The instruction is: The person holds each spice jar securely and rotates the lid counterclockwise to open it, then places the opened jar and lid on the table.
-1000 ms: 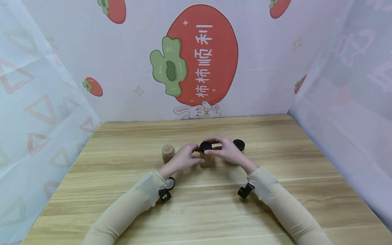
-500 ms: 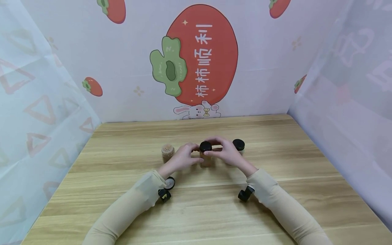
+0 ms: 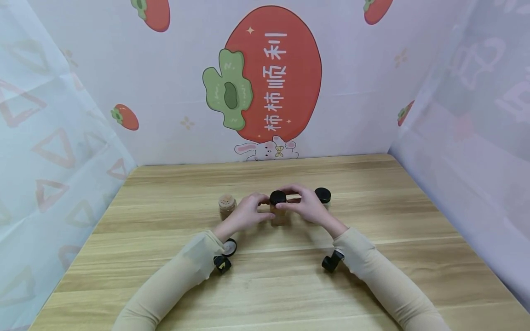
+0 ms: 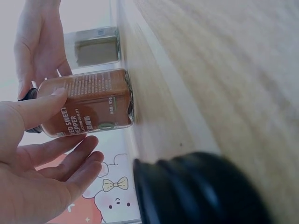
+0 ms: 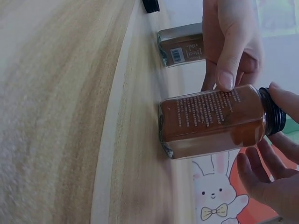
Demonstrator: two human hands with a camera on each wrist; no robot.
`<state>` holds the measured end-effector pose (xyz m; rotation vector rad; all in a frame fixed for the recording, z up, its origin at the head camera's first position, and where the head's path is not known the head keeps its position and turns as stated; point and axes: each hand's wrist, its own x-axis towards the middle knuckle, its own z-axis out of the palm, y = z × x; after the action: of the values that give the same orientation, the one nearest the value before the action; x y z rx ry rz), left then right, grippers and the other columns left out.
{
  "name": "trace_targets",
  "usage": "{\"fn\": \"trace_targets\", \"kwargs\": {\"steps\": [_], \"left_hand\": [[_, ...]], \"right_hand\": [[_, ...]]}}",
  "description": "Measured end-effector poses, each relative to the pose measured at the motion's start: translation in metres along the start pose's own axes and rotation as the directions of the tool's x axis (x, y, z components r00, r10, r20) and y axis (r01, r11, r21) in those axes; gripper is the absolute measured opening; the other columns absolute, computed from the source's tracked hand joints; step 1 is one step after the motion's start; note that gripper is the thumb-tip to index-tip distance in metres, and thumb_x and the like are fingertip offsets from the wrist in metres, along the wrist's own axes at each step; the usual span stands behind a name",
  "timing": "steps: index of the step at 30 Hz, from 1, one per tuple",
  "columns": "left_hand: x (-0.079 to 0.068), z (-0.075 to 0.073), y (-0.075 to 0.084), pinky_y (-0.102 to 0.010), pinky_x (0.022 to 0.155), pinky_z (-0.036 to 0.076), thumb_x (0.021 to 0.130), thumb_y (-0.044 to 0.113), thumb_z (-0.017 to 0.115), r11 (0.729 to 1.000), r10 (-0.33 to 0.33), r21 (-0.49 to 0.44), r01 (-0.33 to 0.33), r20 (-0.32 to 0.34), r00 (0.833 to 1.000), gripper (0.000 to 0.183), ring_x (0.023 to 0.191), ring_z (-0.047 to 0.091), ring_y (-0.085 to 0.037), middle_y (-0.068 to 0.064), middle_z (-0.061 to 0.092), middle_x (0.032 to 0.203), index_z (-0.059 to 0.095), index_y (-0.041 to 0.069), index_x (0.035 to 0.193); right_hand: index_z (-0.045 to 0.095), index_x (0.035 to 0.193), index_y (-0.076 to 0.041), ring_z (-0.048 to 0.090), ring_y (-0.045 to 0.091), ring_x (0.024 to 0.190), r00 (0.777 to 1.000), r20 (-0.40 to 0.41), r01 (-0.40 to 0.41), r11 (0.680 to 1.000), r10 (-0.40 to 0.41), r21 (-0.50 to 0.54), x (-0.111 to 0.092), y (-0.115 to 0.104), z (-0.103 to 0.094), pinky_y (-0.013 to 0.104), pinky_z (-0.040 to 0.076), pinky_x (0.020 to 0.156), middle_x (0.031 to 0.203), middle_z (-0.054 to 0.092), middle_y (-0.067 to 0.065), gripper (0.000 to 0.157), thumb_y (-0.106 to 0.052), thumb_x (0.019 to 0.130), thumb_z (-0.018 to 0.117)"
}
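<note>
A square glass spice jar (image 3: 279,219) of red-brown powder stands upright mid-table; in the left wrist view its label (image 4: 70,119) reads "RED SWEET PEPPER". My left hand (image 3: 247,212) holds the jar's body from the left, thumb against the near side. From the right, my right hand (image 3: 307,205) grips the black screw cap (image 3: 278,197) between thumb and fingers. The right wrist view shows the cap (image 5: 275,112) seated on the jar's neck, with my left thumb (image 5: 227,77) pressing on the glass.
Left of my left hand stands an uncapped jar (image 3: 227,205) with a perforated shaker top. A loose black cap (image 3: 229,247) lies by my left cuff. Another black-capped jar (image 3: 323,196) stands behind my right hand. Wrist cameras (image 3: 331,262) hang at both cuffs.
Almost nothing differs. My right hand's fingers have shifted slightly on the cap; the left hand and the jars stay put.
</note>
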<state>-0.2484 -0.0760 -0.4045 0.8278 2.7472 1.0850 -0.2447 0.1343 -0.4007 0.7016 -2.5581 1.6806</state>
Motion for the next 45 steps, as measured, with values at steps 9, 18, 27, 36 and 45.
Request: {"fn": "trace_targets", "kwargs": {"steps": [9, 18, 27, 36, 45], "left_hand": [[-0.001, 0.000, 0.001, -0.043, 0.096, 0.047, 0.082, 0.021, 0.074, 1.000, 0.008, -0.010, -0.008, 0.000, 1.000, 0.036, 0.110, 0.057, -0.028, -0.011, 0.062, 0.115, 0.065, 0.006, 0.113], [0.000, 0.001, -0.001, -0.043, 0.096, 0.046, 0.083, 0.021, 0.073, 1.000, 0.016, 0.010, -0.016, 0.011, 1.000, 0.038, 0.110, 0.057, -0.027, -0.011, 0.062, 0.115, 0.063, 0.004, 0.116], [-0.001, 0.000, -0.001, -0.043, 0.094, 0.047, 0.085, 0.023, 0.072, 0.999, 0.023, 0.030, -0.023, 0.016, 1.000, 0.040, 0.109, 0.056, -0.027, -0.011, 0.060, 0.115, 0.062, 0.004, 0.118], [-0.002, 0.000, 0.000, -0.044, 0.095, 0.046, 0.085, 0.023, 0.071, 1.000, 0.021, 0.020, -0.021, 0.025, 0.999, 0.040, 0.110, 0.055, -0.030, -0.012, 0.059, 0.115, 0.061, 0.004, 0.119], [-0.001, 0.000, -0.001, -0.044, 0.094, 0.047, 0.085, 0.023, 0.071, 0.999, 0.032, 0.029, -0.032, 0.018, 0.999, 0.040, 0.109, 0.056, -0.028, -0.012, 0.060, 0.114, 0.061, 0.004, 0.118]], "right_hand": [[0.063, 0.116, -0.006, 0.057, 0.026, 0.112, 1.000, 0.006, 0.012, 1.000, -0.012, -0.002, 0.000, -0.003, -0.002, 0.048, 0.050, 0.094, 0.118, 0.061, 0.010, 0.042, -0.022, 0.080, 0.077], [0.062, 0.121, -0.010, 0.053, 0.027, 0.118, 0.997, 0.076, 0.004, 0.996, 0.003, -0.085, 0.000, -0.007, -0.007, 0.052, 0.048, 0.095, 0.125, 0.056, 0.009, 0.042, -0.027, 0.084, 0.073], [0.058, 0.128, -0.016, 0.049, 0.029, 0.125, 0.978, 0.201, -0.023, 0.990, 0.052, -0.142, 0.003, -0.010, -0.016, 0.056, 0.039, 0.103, 0.134, 0.050, 0.007, 0.044, -0.033, 0.088, 0.067], [0.054, 0.132, -0.016, 0.049, 0.033, 0.126, 0.966, 0.256, 0.002, 0.992, 0.030, -0.125, 0.004, -0.010, -0.018, 0.061, 0.035, 0.103, 0.137, 0.050, 0.009, 0.043, -0.027, 0.091, 0.064], [0.050, 0.136, -0.017, 0.048, 0.030, 0.127, 0.976, 0.215, -0.015, 0.993, 0.039, -0.113, 0.002, -0.010, -0.017, 0.057, 0.038, 0.104, 0.139, 0.050, 0.004, 0.051, -0.033, 0.090, 0.065]]}}
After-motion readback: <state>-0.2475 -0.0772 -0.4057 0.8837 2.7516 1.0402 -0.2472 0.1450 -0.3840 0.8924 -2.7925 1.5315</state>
